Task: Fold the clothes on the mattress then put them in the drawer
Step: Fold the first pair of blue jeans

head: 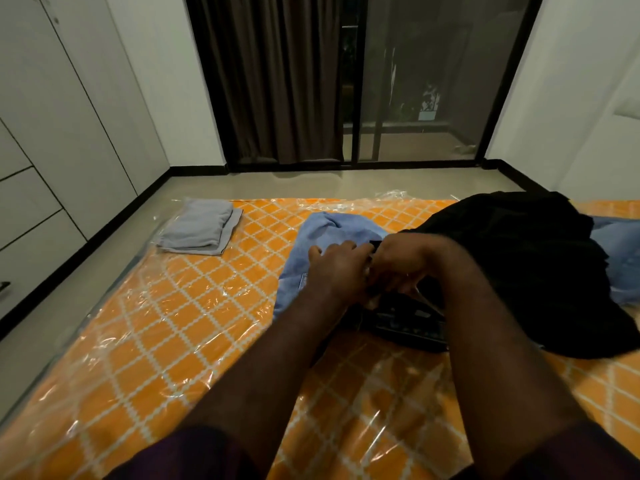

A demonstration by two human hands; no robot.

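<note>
An orange patterned mattress [166,327] wrapped in clear plastic fills the lower view. A folded grey garment [199,226] lies at its far left corner. A crumpled light blue shirt [332,233] lies in the middle, and a black garment [519,265] is heaped to its right, over another blue cloth [620,258]. My left hand [337,271] and my right hand [403,263] meet above the edge of the black garment, both pinching its dark fabric where a waistband-like strip [408,323] shows. What the fingers hold exactly is partly hidden.
White wardrobe doors and drawers [38,216] line the left wall beside a strip of grey floor [86,285]. A dark curtain [277,81] and a glass sliding door [415,81] stand beyond the mattress.
</note>
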